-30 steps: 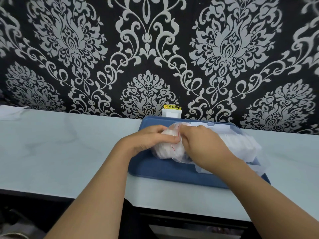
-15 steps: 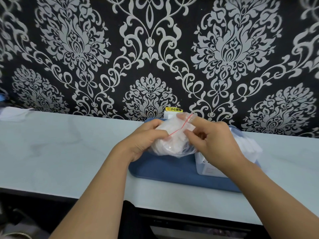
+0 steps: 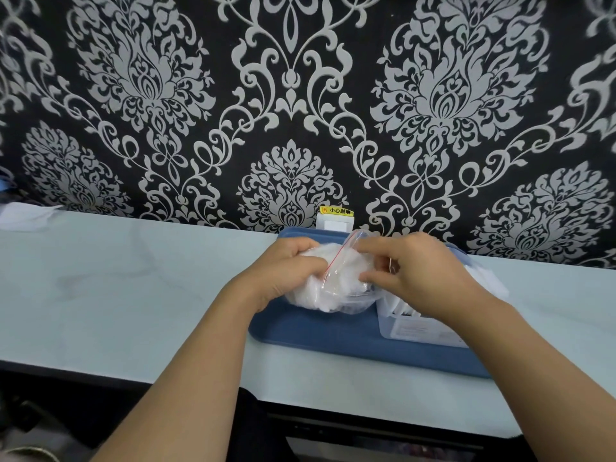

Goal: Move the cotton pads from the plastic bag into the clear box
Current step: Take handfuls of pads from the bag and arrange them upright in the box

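Risk, left to right. The bag (image 3: 333,281) is held above the tray (image 3: 316,331) by the left hand (image 3: 283,271), whose fingers are curled round the bag's left side. If that grip is squeezed while the seal is pulled, the pads (image 3: 320,295) are likely to be crushed, or shot out once the mouth gives. The red zip line (image 3: 340,258) is seen running diagonally between the hands, so the bag is tilted; if it is opened at that angle, pads could be spilled onto the tray or the table (image 3: 133,295) instead of the box (image 3: 420,328). The right hand (image 3: 420,275) is closed on the bag's top right edge, thumb and fingers pinching the film near the seal. Thin film may be torn if the pull is uneven. Whether the seal is open yet cannot be told.

The box is partly hidden under the right wrist, just right of the bag; it could be knocked or shifted when the hand is drawn back.

Bag look: clear, crinkled, bulging, packed with white pads that are bunched rather than stacked. The count cannot be read. White material is seen in the box and beyond it, nature unclear.
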